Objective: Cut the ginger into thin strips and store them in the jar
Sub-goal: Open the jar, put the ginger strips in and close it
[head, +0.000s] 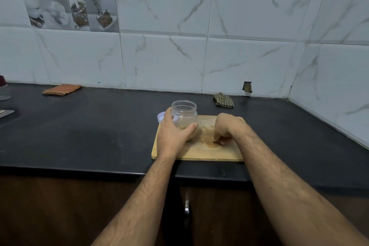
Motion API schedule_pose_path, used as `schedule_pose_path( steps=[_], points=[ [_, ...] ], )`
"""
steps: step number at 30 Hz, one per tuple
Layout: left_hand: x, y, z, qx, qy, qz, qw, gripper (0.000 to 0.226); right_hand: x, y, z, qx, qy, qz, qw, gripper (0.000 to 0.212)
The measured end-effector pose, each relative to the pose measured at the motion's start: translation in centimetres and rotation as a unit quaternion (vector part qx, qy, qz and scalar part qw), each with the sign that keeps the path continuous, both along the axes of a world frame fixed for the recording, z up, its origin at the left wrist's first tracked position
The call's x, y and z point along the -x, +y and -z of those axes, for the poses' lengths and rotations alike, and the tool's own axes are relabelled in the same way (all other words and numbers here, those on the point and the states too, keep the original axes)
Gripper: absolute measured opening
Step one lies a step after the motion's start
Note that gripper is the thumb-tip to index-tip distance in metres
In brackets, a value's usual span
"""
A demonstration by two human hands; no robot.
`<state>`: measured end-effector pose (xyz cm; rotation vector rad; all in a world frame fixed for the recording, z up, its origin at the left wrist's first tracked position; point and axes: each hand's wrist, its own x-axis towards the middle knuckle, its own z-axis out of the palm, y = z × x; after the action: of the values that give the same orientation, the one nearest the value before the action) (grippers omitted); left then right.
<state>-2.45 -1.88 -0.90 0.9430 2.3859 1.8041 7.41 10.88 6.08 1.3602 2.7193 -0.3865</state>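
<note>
**Desk:** What does the shot show, widest first?

**Operator:** A kitchen corner walled in marbled tile. A dark tabletop (89, 126) runs across it, well beyond my hands. On it lies a pale wooden cutting board (199, 155), directly under both hands. An orange cloth (61, 89) lies far off to the left against the wall; a checked cloth (223, 100) sits beyond the right hand.

**Desk:** And the hands?

**Operator:** My left hand (173, 134) wraps the lower body of the clear jar (184, 115), thumb across its front, a firm curled grip. The jar stands upright on the board, mouth open, with some ginger already at the bottom. Its white lid (161, 117) lies just behind the left hand. My right hand (227, 129) is beside the jar, fingertips bunched down on the ginger strips (209, 140); its grip looks like a pinch, though the strands inside it are too small to make out.

**Desk:** How will it all handle?

**Operator:** I judge the jar to be light plastic, easily tipped, so holding it low is right. The strips look thin, limp and damp, likely to cling to fingers and board. Best gathered in small pinches from the pile just below the right hand, then dropped through the wide mouth.
</note>
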Motion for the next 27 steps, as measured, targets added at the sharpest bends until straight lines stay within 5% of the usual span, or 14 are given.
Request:
schedule_pose_path(
  steps=[5,12,17,20,24,27],
  points=[
    [-0.1,0.0,0.0,0.000,0.000,0.000,1.000,0.090,0.5,-0.1,1.1,0.039,0.018,0.042,0.998,0.023],
    [-0.2,0.0,0.0,-0.001,0.000,-0.002,1.000,0.090,0.3,-1.9,1.2,-0.087,-0.019,0.011,0.996,0.017],
    [-0.3,-0.1,-0.1,-0.002,-0.001,0.002,1.000,0.089,-0.2,-1.4,1.8,-0.040,0.024,0.006,0.999,0.011],
    [-0.2,-0.2,0.0,-0.001,0.000,0.000,1.000,0.090,-0.3,-0.7,1.4,0.042,0.131,0.001,0.990,0.021],
    [-0.4,-0.2,-0.2,-0.003,-0.002,0.001,1.000,0.087,0.6,-0.8,-1.8,0.053,0.366,-0.034,0.929,0.014],
    [-0.5,-0.3,-0.3,-0.002,-0.001,0.001,1.000,0.086,2.0,-2.1,-4.1,0.035,0.416,-0.085,0.905,0.014]
  ],
)
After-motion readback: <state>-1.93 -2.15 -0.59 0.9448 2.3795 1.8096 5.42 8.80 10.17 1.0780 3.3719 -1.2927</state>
